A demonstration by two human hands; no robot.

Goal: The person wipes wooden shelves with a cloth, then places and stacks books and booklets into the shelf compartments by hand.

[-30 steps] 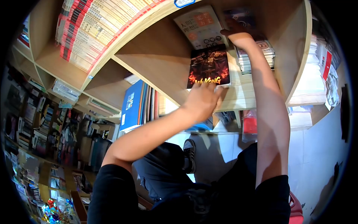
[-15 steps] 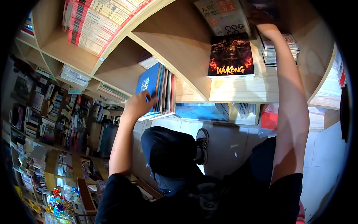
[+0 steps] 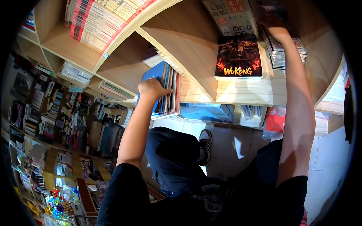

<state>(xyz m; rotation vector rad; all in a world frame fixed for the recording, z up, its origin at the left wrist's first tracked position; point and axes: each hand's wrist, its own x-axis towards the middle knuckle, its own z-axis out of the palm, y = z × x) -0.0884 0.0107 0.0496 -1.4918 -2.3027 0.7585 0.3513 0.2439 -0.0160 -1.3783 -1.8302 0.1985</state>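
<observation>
The left hand (image 3: 152,88) is curled over the top edge of the blue book (image 3: 157,81), fingers closed on it. That book stands at the left end of a row of thin books (image 3: 171,92) in a wooden shelf (image 3: 188,41). Further right lies a dark Wukong book (image 3: 238,56). The right hand (image 3: 272,25) reaches up onto a pile of magazines (image 3: 284,51); I cannot tell if it grips anything.
</observation>
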